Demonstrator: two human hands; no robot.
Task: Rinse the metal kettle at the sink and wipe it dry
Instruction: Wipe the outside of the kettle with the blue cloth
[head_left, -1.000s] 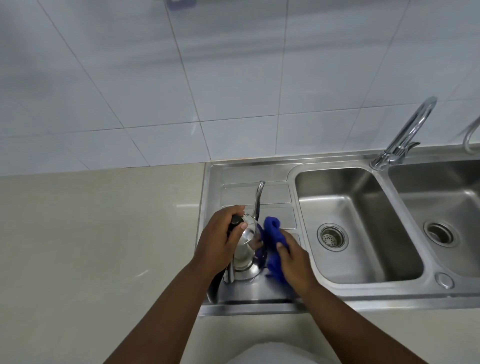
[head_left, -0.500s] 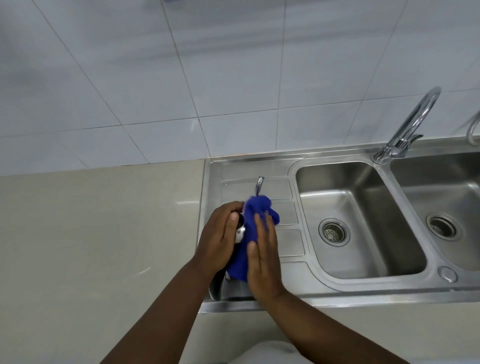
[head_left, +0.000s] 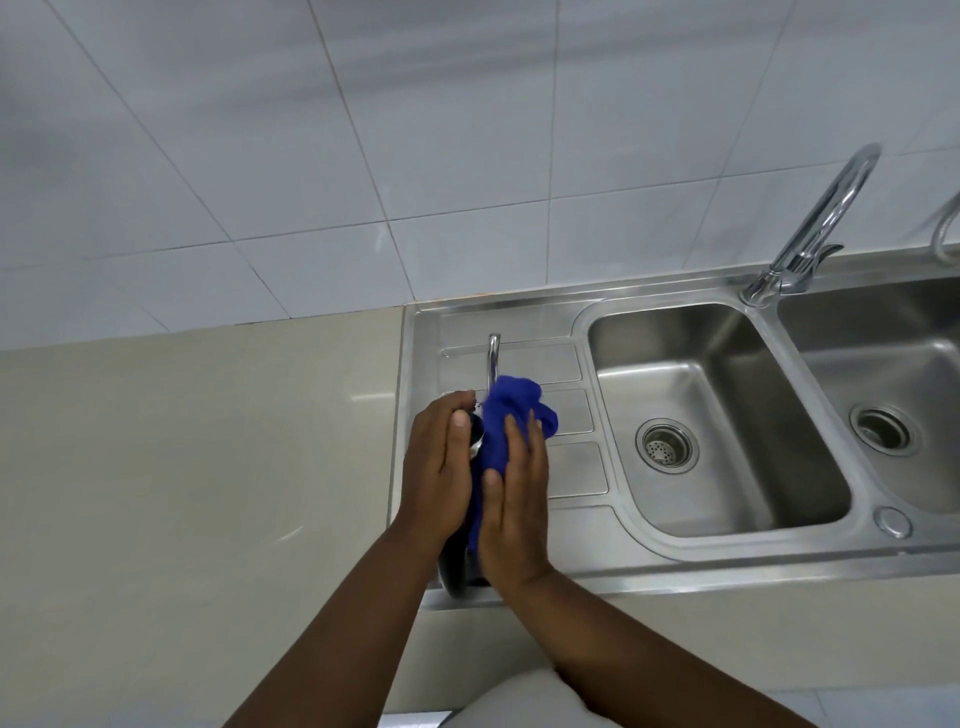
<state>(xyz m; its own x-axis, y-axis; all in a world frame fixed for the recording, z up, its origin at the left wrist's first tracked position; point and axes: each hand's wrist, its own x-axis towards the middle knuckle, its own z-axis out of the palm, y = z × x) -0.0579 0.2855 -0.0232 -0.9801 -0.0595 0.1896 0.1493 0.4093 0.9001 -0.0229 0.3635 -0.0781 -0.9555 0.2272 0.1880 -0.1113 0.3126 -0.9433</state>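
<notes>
The metal kettle (head_left: 492, 364) stands on the steel drainboard (head_left: 566, 462), mostly hidden by my hands; only its thin curved spout, a sliver of shiny body and a dark part at the bottom show. My left hand (head_left: 439, 475) grips the kettle from the left, thumb up near its top. My right hand (head_left: 514, 506) presses a blue cloth (head_left: 501, 423) flat against the kettle's right side, fingers pointing away from me. The cloth bunches above my fingertips.
To the right lie a sink basin (head_left: 727, 374) with a drain strainer (head_left: 666, 445) and a second basin (head_left: 893, 364). A curved chrome tap (head_left: 821, 218) rises behind them. Beige countertop (head_left: 182, 493) spreads left; white tiled wall (head_left: 415, 130) behind.
One second ago my right hand held the cloth low at the kettle's right with the body showing. It then came up over the kettle, covering it; little has changed in the last half second.
</notes>
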